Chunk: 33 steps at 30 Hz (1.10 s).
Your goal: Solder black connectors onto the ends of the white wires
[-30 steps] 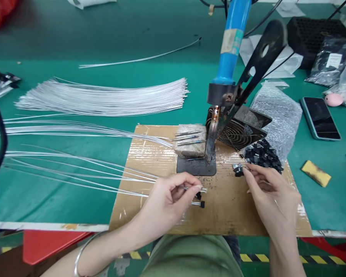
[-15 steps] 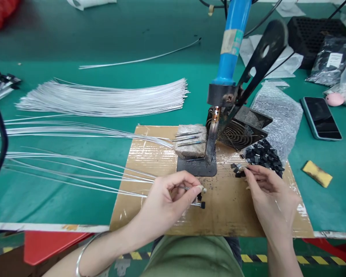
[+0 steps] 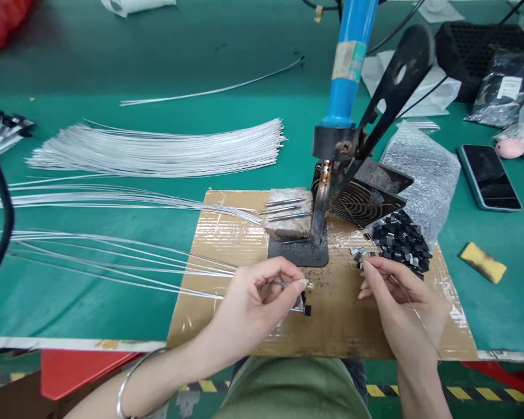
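Note:
My left hand (image 3: 262,302) pinches the end of a thin white wire over the cardboard (image 3: 349,326); a small light tip shows past the fingertips. Just below it lies a black connector (image 3: 307,310) on wire ends. My right hand (image 3: 402,302) is closed at the fingertips beside the pile of small black pieces (image 3: 402,241); what it pinches is too small to make out. A thin strand crosses this hand. Between and beyond the hands stands a soldering iron (image 3: 344,87) with its tip down by a grey block (image 3: 288,224) bearing metal pins.
White wires (image 3: 166,148) lie bundled at the left, with looser wires (image 3: 113,201) nearer. A small fan (image 3: 362,201) sits behind the iron. At the right are bubble wrap (image 3: 423,174), a phone (image 3: 489,177) and a yellow sponge (image 3: 482,262).
My right hand has shifted slightly left and down, its fingertips now at the near edge of the few loose black pieces. My left hand has barely moved.

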Available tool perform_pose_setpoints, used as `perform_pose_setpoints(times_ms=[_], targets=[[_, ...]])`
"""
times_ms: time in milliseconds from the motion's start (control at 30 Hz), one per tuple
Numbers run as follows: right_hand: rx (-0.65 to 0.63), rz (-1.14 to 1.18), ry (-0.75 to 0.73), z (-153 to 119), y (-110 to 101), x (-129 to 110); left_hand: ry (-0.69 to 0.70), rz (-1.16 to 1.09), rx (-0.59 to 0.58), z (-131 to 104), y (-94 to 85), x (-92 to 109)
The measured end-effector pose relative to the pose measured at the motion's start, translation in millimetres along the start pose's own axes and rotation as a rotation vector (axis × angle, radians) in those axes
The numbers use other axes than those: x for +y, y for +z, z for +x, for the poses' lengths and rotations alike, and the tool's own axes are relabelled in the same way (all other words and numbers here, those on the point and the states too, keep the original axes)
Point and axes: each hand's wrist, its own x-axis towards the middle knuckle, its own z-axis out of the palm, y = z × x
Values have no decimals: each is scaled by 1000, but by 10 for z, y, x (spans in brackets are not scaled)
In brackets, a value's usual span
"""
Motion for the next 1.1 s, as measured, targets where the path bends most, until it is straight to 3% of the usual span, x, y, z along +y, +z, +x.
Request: perform_pose_setpoints(times_ms=[333,533,1100], targets=[[-317,299,213,-196,236,-258,-53,70,13,-15,-17,-15],[-367,457,254,-289,373,-238,-4,25,-1,-18,-28,10],[-369,471,281,-277,388,-239,3,-62,-17,-14,2,43]])
